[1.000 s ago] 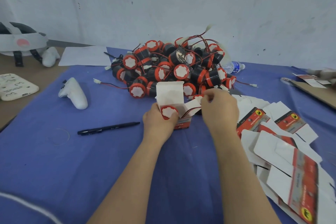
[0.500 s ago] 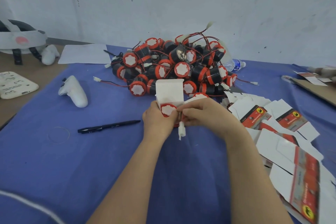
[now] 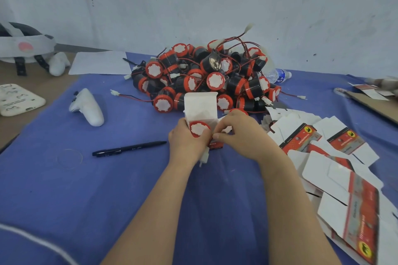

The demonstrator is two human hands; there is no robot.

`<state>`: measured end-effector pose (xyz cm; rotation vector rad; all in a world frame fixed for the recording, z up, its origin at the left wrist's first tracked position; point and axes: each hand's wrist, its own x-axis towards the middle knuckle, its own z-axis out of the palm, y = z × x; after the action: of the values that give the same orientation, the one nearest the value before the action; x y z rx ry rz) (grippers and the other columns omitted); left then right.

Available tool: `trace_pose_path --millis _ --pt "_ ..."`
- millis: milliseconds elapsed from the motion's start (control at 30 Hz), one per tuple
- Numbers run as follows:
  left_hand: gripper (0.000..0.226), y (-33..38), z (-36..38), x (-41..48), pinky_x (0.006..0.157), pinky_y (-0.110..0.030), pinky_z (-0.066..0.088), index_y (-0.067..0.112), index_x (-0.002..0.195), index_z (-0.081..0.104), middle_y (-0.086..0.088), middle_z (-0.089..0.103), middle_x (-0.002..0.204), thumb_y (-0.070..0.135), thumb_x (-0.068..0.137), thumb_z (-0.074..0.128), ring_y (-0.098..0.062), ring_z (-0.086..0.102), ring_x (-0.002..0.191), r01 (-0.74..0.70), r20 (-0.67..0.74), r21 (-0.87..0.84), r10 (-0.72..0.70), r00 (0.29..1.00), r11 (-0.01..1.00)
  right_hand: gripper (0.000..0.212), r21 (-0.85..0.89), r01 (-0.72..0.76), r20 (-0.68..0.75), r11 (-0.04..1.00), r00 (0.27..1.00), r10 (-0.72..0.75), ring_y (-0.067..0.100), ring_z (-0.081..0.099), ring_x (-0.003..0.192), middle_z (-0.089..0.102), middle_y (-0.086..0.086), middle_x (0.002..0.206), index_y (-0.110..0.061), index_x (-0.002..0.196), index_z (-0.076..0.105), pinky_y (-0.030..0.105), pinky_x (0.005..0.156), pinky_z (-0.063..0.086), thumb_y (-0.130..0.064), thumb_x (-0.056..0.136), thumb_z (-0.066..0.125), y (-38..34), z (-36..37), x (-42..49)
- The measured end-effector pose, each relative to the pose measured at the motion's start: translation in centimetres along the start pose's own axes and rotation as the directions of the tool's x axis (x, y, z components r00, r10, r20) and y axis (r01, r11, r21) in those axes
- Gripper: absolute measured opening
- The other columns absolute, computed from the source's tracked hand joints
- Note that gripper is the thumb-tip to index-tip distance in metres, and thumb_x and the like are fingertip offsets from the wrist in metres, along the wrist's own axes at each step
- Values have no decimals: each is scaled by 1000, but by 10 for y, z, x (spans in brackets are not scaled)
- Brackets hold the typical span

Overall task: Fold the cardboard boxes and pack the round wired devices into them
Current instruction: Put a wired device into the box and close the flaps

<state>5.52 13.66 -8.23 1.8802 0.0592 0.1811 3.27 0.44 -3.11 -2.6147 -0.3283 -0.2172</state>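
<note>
A small white and red cardboard box stands at the middle of the blue cloth with its top flap up. A round red-rimmed device sits in its mouth. My left hand grips the box from the left. My right hand holds the box's right side, fingers pinching at its edge. A white connector on the device's wire hangs below my hands. Behind the box lies a pile of round wired devices. Flat unfolded boxes are spread to the right.
A black pen and a white controller lie to the left. A headset, a white pad and a paper sheet lie at far left. A plastic bottle lies behind the pile.
My right hand has swung from behind the box to its right side and closed in on it. The white connector now hangs below my hands. The left hand kept its grip.
</note>
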Motion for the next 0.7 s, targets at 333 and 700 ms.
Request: trace_pose_path --millis 333,700 --pt "39 -1 1 2 95 -41 48 18 123 49 -1 58 118 28 88 63 -25 50 119 15 44 20 -15 999 1000 16 474 -179 -282 862 897 341 7 64 60 66 -1 81 -23 101 51 13 53 50 -9 93 54 6 10 4" --pt "43 -1 3 -1 90 -35 49 18 127 48 -2 58 121 28 88 63 -24 50 118 -20 43 36 19 999 999 23 975 -154 46 158 844 534 10 63 51 60 12 71 -1 98 61 17 51 51 6 92 40 -7 16 9"
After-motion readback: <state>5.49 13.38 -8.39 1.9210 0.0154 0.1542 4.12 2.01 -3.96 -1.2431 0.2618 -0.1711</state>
